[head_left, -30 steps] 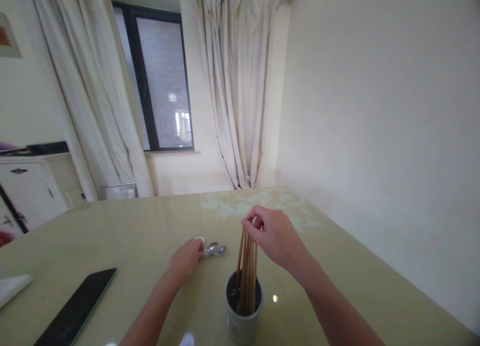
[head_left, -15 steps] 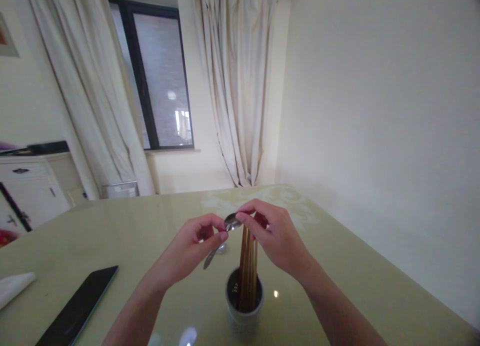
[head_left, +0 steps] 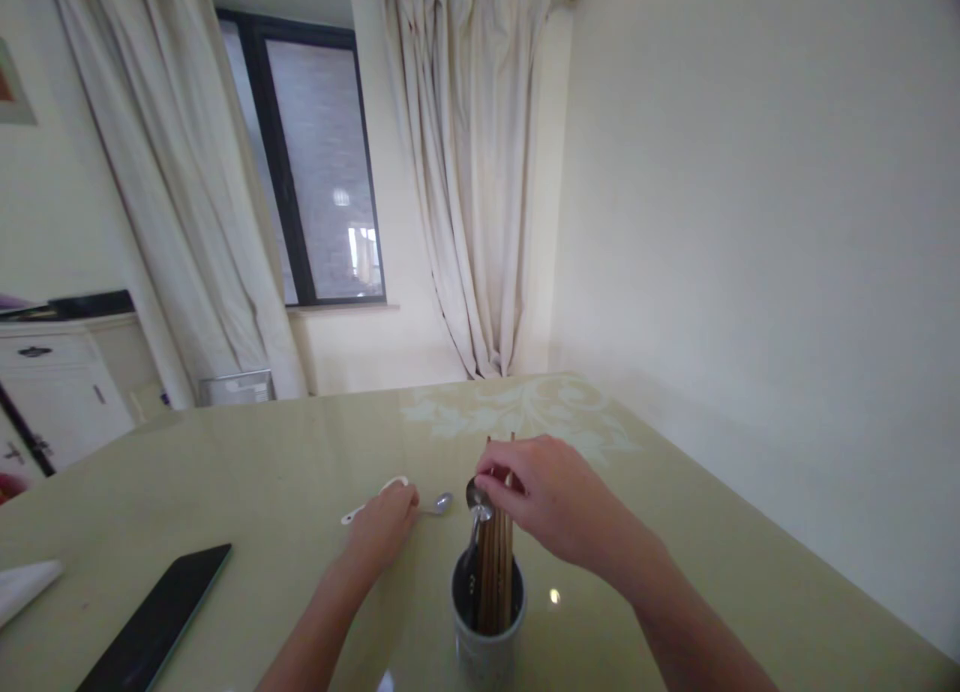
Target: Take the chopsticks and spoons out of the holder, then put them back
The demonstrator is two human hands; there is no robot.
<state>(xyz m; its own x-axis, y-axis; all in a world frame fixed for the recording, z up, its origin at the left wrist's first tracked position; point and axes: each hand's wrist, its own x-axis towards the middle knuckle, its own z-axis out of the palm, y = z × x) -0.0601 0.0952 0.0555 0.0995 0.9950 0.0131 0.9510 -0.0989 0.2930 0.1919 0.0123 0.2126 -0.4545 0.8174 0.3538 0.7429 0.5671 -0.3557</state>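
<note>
A glossy pale green table (head_left: 247,452) stands by a curtained window (head_left: 315,162). The right hand (head_left: 551,497) pinches a metal spoon (head_left: 475,512), bowl up, handle inside the cup (head_left: 487,622) of chopsticks (head_left: 496,562). Left of it, the left hand (head_left: 382,527) closes on 2 spoons (head_left: 420,505) lying flat.

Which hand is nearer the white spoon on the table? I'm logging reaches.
Left. The left hand touches the white spoon; the right hand is at the cup.

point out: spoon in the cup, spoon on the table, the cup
spoon in the cup (head_left: 477,496): head view, on its bowl.
spoon on the table (head_left: 443,502): head view, on its bowl.
cup (head_left: 487,640): head view, on its front wall.
</note>
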